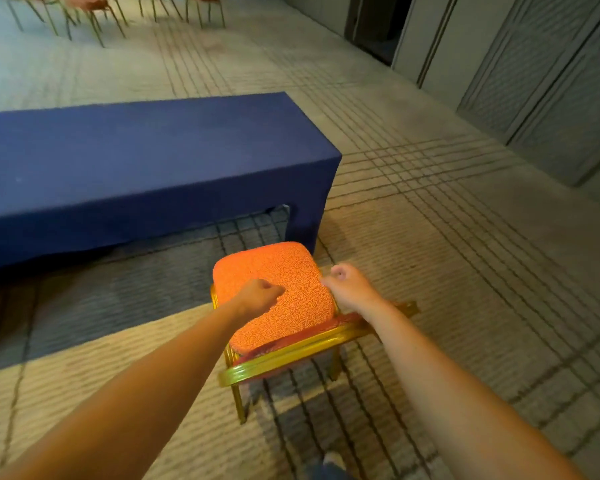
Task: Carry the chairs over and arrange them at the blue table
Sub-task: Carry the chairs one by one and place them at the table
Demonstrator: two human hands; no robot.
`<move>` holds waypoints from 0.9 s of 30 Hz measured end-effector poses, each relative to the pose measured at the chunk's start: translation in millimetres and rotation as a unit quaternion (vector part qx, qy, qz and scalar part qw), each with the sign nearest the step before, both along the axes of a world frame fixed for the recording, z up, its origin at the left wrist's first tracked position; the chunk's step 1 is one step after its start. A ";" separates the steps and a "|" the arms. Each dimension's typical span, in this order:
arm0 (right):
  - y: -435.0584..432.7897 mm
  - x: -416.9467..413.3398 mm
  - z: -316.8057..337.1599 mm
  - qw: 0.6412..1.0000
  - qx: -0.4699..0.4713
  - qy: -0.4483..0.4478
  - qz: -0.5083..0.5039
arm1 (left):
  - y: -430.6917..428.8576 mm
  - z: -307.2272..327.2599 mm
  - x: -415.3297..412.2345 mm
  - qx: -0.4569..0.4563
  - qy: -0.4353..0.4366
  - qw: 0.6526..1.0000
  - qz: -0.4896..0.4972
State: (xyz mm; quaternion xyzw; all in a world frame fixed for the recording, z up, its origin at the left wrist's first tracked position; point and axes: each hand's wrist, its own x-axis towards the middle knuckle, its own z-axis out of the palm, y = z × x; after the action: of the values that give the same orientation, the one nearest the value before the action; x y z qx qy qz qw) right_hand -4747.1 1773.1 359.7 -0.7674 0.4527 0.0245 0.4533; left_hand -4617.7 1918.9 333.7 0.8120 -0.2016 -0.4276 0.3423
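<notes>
A chair [284, 268] with an orange patterned seat and a gold metal frame stands on the carpet, just in front of the right end of the blue table [153, 150]. Its gold back rail is the part nearest me. My left hand [258, 294] hovers over the middle of the seat with its fingers curled into a fist, and I see nothing in it. At the seat's right edge, my right hand [347, 284] is also curled into a fist and holds nothing that I can see.
Several more chairs [94, 12] with thin gold legs stand far off at the top left. Grey wall panels [534, 81] and a dark doorway [378, 22] run along the right. Patterned carpet lies to the right of the table.
</notes>
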 end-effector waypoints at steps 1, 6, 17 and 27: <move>-14.0 -7.0 -5.3 0.999 -0.003 0.024 0.028 | -6.0 -6.1 -7.6 0.011 0.004 1.000 0.020; -59.9 -17.1 -38.3 0.982 0.012 0.121 0.143 | -16.6 -39.5 -31.5 0.062 0.016 0.994 0.092; -98.2 21.1 -106.3 0.895 0.012 0.304 0.326 | -21.7 -99.9 -12.8 0.219 0.043 0.968 0.112; -119.3 25.6 -152.5 0.844 0.033 0.410 0.343 | -24.3 -140.6 -8.9 0.347 0.086 0.932 0.063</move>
State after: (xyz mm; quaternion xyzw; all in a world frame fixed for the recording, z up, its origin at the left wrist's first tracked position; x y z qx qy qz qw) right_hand -4721.5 1653.8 207.2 -0.7784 0.3039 0.5061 0.2135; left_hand -4626.6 1894.7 193.1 0.8513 0.0417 -0.5167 0.0813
